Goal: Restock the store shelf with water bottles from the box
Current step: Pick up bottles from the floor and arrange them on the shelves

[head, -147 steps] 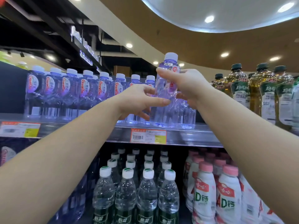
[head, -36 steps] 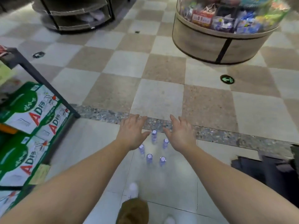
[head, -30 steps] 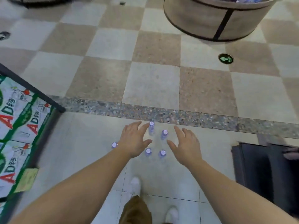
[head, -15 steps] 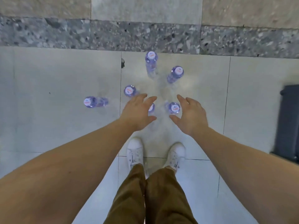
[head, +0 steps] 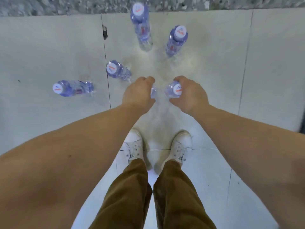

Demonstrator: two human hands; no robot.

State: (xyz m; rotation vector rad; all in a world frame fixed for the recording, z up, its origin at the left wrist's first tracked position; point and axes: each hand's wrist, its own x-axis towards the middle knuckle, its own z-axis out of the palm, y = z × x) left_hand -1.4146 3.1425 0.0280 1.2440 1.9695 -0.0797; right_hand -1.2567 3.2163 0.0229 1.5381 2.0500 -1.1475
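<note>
Several small clear water bottles with white caps stand upright on the pale tiled floor, seen from straight above. My left hand [head: 138, 94] is closed around one bottle [head: 154, 92], of which only a sliver shows beside the fingers. My right hand [head: 189, 95] grips another bottle [head: 174, 91] by its shoulder, cap showing. Loose bottles stand apart: one at the far left [head: 72, 88], one left of my left hand [head: 116, 70], two farther ahead [head: 142, 25] [head: 176, 40]. No box and no shelf are in view.
My white shoes [head: 134, 146] and brown trousers are directly below the hands. A speckled grey stone strip [head: 66, 4] crosses the floor just beyond the bottles. A dark object's edge [head: 302, 124] shows at the far right.
I turned from the shelf and bent over the floor. Both hands, open and hovering half a second ago, have dropped and closed, each on one of the two nearest bottles.
</note>
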